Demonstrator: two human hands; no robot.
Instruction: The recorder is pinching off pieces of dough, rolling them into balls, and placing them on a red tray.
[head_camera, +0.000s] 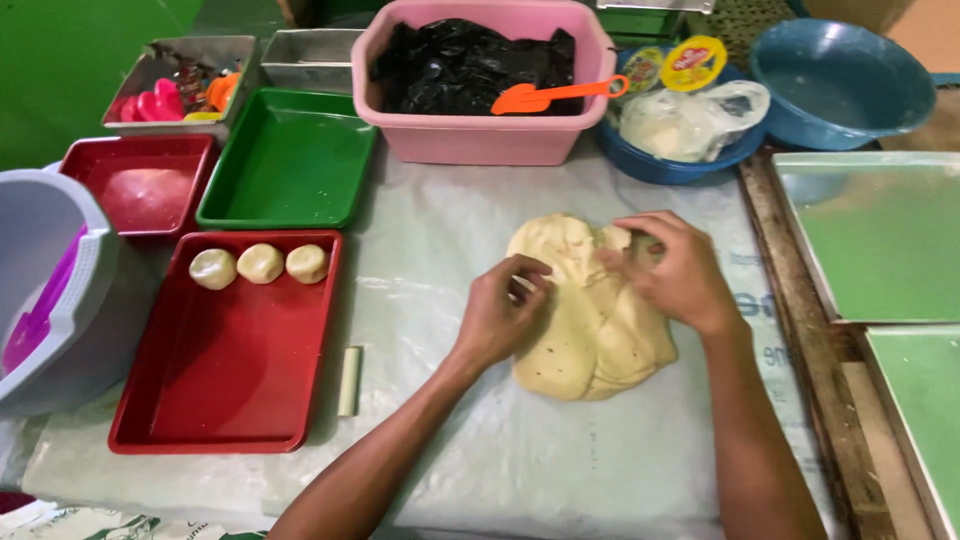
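- Large pale yellow lump of dough (590, 320) lies mid-counter on a white plastic sheet (450, 300), right of a long red plastic tray (230, 390)
- Left hand (500, 315) has its grip pinched shut on the dough's left edge; right hand (680, 270) presses its upper right, fingers curled into the folds
- Dough looks soft, pliable and fairly heavy, likely tacky; best taken at a thick outer fold
- Three small round dough balls (260, 265) sit in a row at the red tray's far end
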